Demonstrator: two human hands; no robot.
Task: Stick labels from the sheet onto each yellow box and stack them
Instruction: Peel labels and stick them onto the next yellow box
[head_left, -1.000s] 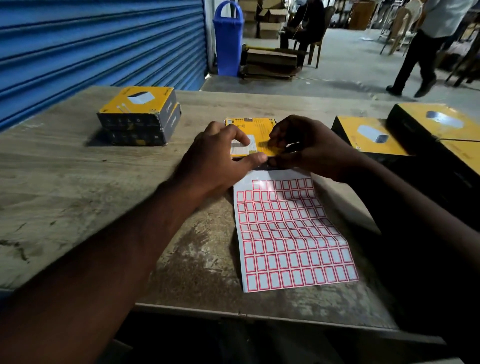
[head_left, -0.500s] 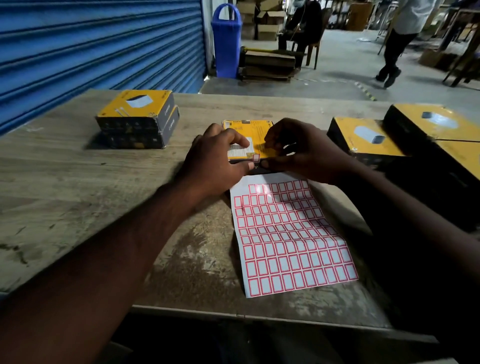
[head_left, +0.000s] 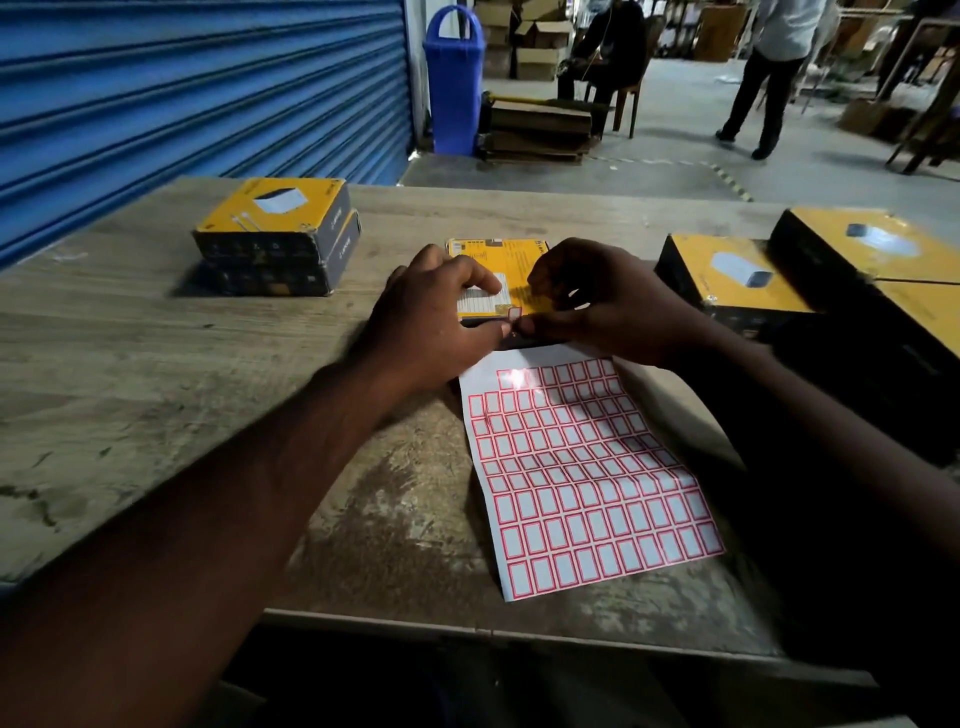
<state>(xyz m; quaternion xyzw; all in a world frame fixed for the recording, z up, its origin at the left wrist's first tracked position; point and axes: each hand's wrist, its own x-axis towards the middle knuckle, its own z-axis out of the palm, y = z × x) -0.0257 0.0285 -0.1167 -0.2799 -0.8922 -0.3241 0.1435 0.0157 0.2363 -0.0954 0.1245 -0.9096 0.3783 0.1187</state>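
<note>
At centre of the table (head_left: 156, 364), compared with one second earlier, a small red-bordered label (head_left: 514, 313) now stands free of the label sheet (head_left: 582, 478), at the near edge of the yellow box (head_left: 519, 257); the right hand (head_left: 608, 304) pinches it with curled fingers; the left hand (head_left: 431, 322) grips the box, forefinger curled on top, thumb at the near edge. Sheet: glossy white, rectangular grid, lying on worn, grained wood; two-box stack (head_left: 275, 239) at left unchanged.
</note>
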